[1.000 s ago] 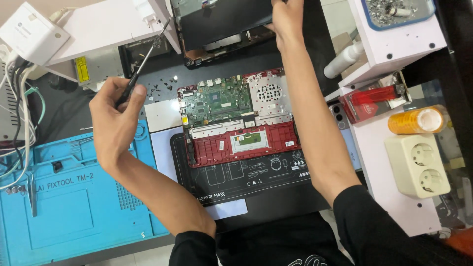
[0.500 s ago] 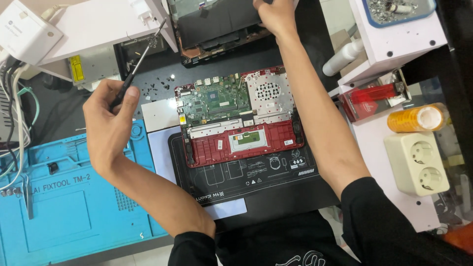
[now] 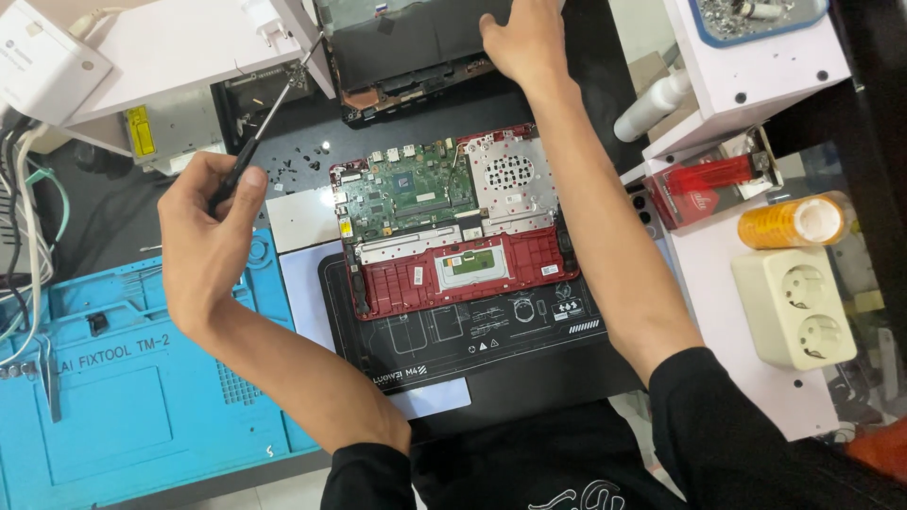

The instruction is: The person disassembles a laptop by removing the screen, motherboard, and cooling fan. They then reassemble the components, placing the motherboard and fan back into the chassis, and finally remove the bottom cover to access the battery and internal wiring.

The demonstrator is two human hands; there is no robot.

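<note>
An opened red laptop base (image 3: 453, 274) lies on a black mat (image 3: 472, 345), its green circuit board (image 3: 408, 189) and a perforated silver metal plate (image 3: 510, 175) exposed. My left hand (image 3: 210, 241) is shut on a black-handled screwdriver (image 3: 265, 123) whose tip points up and right, left of the laptop. My right hand (image 3: 524, 42) reaches past the laptop and rests on a dark panel (image 3: 406, 47) at the back. Small loose screws (image 3: 302, 161) are scattered on the mat between the screwdriver and the board.
A blue repair mat (image 3: 113, 378) covers the left. White boxes (image 3: 189, 47) stand at the back left with cables (image 3: 24, 208). On the right are a white stand (image 3: 746, 76), a red packet (image 3: 709, 184), an orange tape roll (image 3: 794, 222) and a double socket (image 3: 798, 307).
My right hand has slid left along the dark panel at the back. My left hand with the screwdriver has shifted slightly left and up. The camera view has moved a little.
</note>
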